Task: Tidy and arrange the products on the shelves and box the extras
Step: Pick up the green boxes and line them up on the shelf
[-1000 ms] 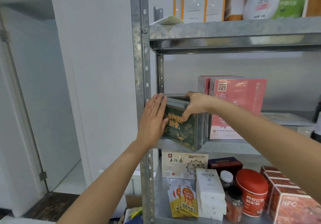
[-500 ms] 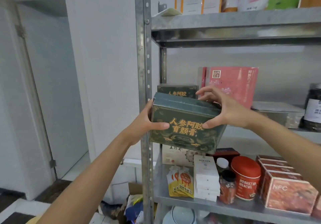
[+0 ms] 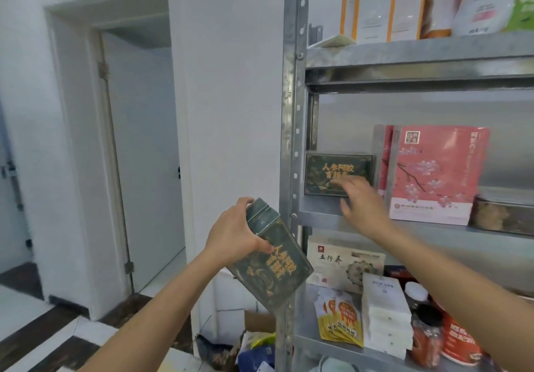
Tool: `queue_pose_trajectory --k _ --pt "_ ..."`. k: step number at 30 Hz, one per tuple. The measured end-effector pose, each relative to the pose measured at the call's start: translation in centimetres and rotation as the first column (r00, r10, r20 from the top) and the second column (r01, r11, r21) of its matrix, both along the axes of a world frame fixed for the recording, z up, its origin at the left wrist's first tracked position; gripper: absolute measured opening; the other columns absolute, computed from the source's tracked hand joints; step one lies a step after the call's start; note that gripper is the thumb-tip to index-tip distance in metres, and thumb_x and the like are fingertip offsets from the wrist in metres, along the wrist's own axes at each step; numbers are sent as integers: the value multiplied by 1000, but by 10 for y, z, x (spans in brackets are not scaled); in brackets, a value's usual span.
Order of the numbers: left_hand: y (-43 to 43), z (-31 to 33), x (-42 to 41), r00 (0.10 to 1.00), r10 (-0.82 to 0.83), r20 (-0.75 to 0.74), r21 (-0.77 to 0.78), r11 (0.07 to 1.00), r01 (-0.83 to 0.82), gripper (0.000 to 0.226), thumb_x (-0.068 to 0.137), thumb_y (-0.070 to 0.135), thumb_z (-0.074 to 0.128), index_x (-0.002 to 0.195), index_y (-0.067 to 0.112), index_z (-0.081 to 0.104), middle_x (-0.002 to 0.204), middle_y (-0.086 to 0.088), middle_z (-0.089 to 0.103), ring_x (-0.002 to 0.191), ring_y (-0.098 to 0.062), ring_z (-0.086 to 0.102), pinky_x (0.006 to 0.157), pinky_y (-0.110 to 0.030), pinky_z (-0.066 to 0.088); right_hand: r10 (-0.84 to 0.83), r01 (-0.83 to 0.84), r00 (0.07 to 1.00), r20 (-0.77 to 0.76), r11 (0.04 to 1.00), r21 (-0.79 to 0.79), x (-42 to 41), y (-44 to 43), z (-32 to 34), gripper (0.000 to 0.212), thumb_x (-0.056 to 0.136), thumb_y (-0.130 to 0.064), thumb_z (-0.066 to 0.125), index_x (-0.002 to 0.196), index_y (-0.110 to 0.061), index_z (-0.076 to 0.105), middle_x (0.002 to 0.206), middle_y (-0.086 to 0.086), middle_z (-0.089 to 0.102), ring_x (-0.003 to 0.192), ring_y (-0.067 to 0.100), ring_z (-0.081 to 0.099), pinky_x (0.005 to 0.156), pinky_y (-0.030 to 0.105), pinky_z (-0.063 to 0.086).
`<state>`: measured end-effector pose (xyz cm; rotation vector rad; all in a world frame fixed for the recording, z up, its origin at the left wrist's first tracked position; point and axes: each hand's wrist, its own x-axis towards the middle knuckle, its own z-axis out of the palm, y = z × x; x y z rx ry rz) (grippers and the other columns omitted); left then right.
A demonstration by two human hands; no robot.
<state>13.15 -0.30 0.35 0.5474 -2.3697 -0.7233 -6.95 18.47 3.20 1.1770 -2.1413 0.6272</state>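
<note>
My left hand [image 3: 234, 234] grips a dark green box with gold lettering [image 3: 274, 262], tilted, in the air left of the shelf's upright post [image 3: 290, 140]. A second, matching dark green box [image 3: 336, 171] stands at the left end of the middle shelf [image 3: 433, 228]. My right hand [image 3: 359, 204] reaches toward it with fingers spread, its fingertips at the box's lower front; it holds nothing.
Pink flowered boxes [image 3: 436, 172] stand right of the green box, with a jar [image 3: 502, 215] beyond. The lower shelf holds a white box [image 3: 344, 264], yellow sachets [image 3: 341, 322], white packs [image 3: 385, 316] and red tins [image 3: 459, 340]. A cardboard box with bags [image 3: 257, 340] sits on the floor.
The green box came off the shelf and moved down and left, now in my left hand alone. My right hand let go and reached back to the second green box.
</note>
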Motion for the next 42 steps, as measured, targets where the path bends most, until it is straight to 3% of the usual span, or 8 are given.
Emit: queue_pose_trajectory --k 3,7,17,23,28,31,37,42 --pt "-9 -4 -5 990 -22 139 -44 999 28 126 50 42 91 151 33 17 121 5 61 101 -19 61 85 -38 54 -128 128 992 -3 987 96 -8 -26 -3 60 93 -5 49 150 -12 33 157 8 30 146 24 22 122 37 13" --pt "-10 0 -22 956 -56 286 -157 982 104 126 57 46 88 155 34 9 121 0 57 106 -21 58 90 -43 53 -212 204 977 5 948 243 -24 -52 9 67 97 -20 49 155 -13 15 163 6 8 150 23 3 122 38 -2" --pt "-7 16 -54 933 -44 358 -257 956 144 126 60 48 87 156 35 5 117 -2 56 106 -22 56 88 -40 51 -260 262 965 -33 946 191 -78 -105 51 74 98 -46 45 154 -8 15 162 13 8 150 28 1 120 50 -3" --pt "-8 16 -63 917 -5 398 -271 955 123 125 60 51 86 155 33 8 108 2 57 99 -20 56 80 -36 52 -298 293 954 -39 897 330 -106 -130 71 81 95 -63 36 154 -12 17 163 14 2 150 31 -3 119 54 -5" --pt "-8 15 -68 906 10 424 -272 955 117 128 61 52 86 156 32 2 116 2 57 103 -20 57 86 -39 53 -350 282 936 46 819 500 -120 -140 85 98 86 -78 36 156 -16 8 162 17 4 149 37 0 117 57 -7" --pt "-9 14 -68 903 -2 429 -250 961 121 129 62 51 86 156 33 1 120 1 58 105 -22 58 88 -41 52 -333 226 935 120 822 522 -124 -141 88 96 82 -77 48 154 -20 18 159 16 19 146 37 17 117 59 2" --pt "-6 13 -68 894 -1 448 -228 967 115 131 62 48 87 156 33 -3 121 0 59 106 -23 59 89 -42 53 -328 188 937 122 765 616 -129 -136 101 119 70 -52 81 156 -19 5 161 15 3 147 35 3 118 49 12" --pt "-6 15 -67 893 5 449 -217 971 104 132 62 48 88 156 34 -4 121 -1 58 107 -24 58 89 -42 53 -374 214 921 112 722 658 -132 -138 118 118 66 -37 87 155 -15 13 157 14 12 143 37 14 113 51 28"
